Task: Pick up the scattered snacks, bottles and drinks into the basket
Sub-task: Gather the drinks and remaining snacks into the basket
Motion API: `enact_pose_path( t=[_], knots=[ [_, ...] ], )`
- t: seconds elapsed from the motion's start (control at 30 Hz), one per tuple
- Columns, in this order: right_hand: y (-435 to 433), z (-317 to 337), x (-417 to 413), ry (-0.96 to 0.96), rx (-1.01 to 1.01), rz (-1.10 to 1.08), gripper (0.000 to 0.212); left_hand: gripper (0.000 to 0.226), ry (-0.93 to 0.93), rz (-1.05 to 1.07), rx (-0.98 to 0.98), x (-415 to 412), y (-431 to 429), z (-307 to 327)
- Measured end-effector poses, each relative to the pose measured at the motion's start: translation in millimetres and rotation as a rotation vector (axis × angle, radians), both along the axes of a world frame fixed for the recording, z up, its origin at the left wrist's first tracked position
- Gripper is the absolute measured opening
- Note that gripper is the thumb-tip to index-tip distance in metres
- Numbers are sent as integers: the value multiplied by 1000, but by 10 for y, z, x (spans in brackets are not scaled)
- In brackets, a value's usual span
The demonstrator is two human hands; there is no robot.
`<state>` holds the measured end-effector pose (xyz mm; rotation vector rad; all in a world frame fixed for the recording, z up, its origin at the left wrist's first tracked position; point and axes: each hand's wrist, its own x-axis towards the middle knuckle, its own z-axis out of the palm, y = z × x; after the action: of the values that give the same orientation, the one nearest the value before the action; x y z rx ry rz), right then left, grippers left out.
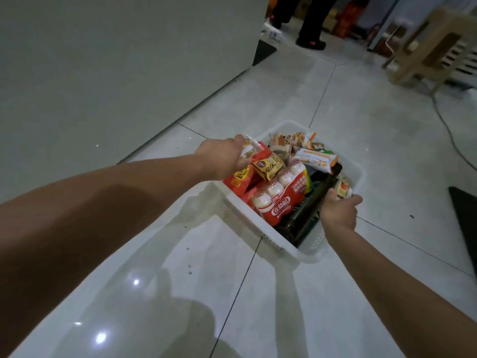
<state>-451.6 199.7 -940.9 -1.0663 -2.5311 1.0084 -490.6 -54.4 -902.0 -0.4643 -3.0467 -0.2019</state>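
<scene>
A white plastic basket (260, 226) sits on the tiled floor, piled with goods. Inside lie a red pack of small white drink bottles (280, 196), a red snack bag (241, 178), a yellow-brown snack packet (268, 166), several orange-and-white wrapped snacks (316, 157) and dark bottles (313, 200). My left hand (223, 157) grips the basket's left rim, its fingers against the packets there. My right hand (339, 211) is closed on the right rim, beside a small wrapped snack (344, 188).
A pale wall or cabinet face (116, 73) runs along the left. A person's dark legs and shoes (309, 24) stand at the back. A light wooden stool (428, 47) is at the upper right, a cable (450, 135) trails across the floor, and a dark mat (464, 215) lies at the right edge.
</scene>
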Motion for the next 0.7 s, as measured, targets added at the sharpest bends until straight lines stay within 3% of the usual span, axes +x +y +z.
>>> enact_pose_path(
  t=[0.1,0.47,0.6,0.7],
  knots=[
    [98,-80,-43,-128,-115,-99,61,58,-68,-15,-78,-10,96,-77],
    [75,-406,-107,-232,46,-74,75,90,-312,-54,57,-176,536,-590],
    [8,-514,-47,-261,231,70,58,93,-386,-64,147,-209,495,-764],
    [-85,-585,79,-217,355,12,51,92,-366,-33,183,-163,429,-811]
  ],
)
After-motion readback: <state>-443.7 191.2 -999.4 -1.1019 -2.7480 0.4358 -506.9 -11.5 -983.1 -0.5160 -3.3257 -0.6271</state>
